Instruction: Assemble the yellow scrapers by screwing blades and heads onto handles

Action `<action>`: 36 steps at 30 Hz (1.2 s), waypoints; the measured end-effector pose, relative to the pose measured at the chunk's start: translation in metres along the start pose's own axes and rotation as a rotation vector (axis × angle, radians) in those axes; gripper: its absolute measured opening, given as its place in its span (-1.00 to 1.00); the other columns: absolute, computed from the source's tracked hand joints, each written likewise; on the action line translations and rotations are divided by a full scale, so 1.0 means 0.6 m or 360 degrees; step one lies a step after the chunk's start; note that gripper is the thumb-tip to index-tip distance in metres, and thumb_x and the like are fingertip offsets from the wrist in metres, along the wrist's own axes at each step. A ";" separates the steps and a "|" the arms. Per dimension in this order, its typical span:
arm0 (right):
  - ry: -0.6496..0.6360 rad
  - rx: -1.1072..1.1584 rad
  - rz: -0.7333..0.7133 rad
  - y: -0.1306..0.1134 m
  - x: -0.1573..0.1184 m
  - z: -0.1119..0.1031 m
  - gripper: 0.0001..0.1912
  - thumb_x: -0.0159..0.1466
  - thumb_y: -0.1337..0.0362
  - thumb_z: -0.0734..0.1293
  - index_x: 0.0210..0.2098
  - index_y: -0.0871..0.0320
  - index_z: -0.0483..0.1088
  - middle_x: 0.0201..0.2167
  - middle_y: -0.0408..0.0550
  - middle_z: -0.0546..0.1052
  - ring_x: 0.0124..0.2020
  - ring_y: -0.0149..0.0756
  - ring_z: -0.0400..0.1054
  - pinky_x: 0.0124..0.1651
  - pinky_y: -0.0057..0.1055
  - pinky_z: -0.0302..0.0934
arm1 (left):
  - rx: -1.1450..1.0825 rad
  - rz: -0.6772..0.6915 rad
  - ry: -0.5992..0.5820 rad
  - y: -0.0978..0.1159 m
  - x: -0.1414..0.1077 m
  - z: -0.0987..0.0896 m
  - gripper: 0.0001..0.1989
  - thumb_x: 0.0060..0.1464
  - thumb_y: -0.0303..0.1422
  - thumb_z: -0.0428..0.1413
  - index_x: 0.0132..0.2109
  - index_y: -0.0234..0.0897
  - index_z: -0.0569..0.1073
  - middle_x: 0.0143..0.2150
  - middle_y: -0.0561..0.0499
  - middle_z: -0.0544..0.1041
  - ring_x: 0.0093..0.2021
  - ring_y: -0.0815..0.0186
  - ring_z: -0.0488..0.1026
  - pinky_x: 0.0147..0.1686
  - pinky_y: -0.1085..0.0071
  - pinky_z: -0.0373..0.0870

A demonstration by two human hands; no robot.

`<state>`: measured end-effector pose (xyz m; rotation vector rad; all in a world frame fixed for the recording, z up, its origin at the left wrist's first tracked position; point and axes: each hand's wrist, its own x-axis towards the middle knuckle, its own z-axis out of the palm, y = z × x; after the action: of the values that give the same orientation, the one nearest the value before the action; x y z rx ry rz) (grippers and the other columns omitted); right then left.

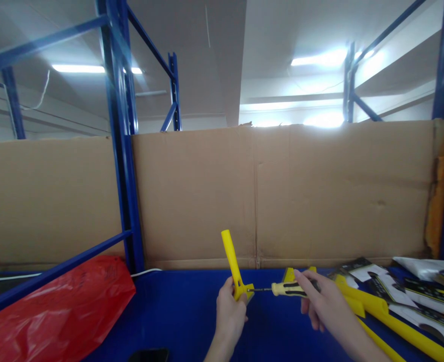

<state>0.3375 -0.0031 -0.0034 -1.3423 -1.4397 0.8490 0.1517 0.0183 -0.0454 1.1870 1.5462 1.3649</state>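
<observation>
My left hand [231,311] is closed around the lower end of a yellow plastic tool [231,256], whose round handle points up and leans slightly left. The wider head of this tool sits between my fingers and is partly hidden by them. In my right hand [320,296] is a screwdriver [287,288] with a cream and black handle, held level. Its thin metal shaft points left, and the tip meets the head of the yellow tool. Whether a screw is there is too small to tell.
More yellow tools [414,334] lie to the right of my right hand, beside printed packages [391,286]. A red plastic bag [67,306] rests at left. A dark object [149,355] lies at the front edge of the blue surface [176,306]. Cardboard [195,201] and blue posts [121,151] stand behind.
</observation>
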 end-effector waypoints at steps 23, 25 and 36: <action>-0.0025 -0.0111 -0.0304 0.002 -0.002 -0.008 -0.77 0.03 0.25 0.25 -0.30 0.11 0.41 -0.65 -0.28 0.34 -0.72 -0.47 0.16 -0.67 -0.54 0.10 | -0.0335 0.0201 0.0081 0.015 0.001 -0.009 -0.61 -0.20 -0.48 0.23 -0.12 -0.38 0.45 -0.24 -0.11 0.58 -0.25 0.19 0.53 -0.59 0.56 0.33; 0.0093 0.0043 -0.0326 0.004 0.001 -0.005 -0.69 0.06 0.13 0.26 -0.21 0.10 0.33 -0.58 -0.25 0.36 -0.67 -0.43 0.22 -0.62 -0.51 0.17 | -0.0331 0.0255 0.0061 0.017 0.001 -0.009 -0.65 -0.21 -0.46 0.23 -0.16 -0.37 0.48 -0.24 -0.10 0.59 -0.23 0.19 0.52 -0.51 0.54 0.37; -0.0130 -0.0987 -0.0301 0.061 0.008 0.018 -0.82 0.16 0.40 0.16 -0.32 0.16 0.37 -0.33 0.04 0.56 -0.25 -0.14 0.46 -0.16 -0.32 0.25 | -0.0275 0.0438 -0.0142 0.012 -0.011 0.004 -0.77 -0.17 -0.41 0.17 -0.26 -0.36 0.52 -0.33 -0.06 0.58 -0.32 0.24 0.49 -0.42 0.48 0.40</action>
<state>0.3394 0.0082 -0.0401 -1.5914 -1.9556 0.3390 0.1571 0.0130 -0.0391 1.3682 1.2085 1.5652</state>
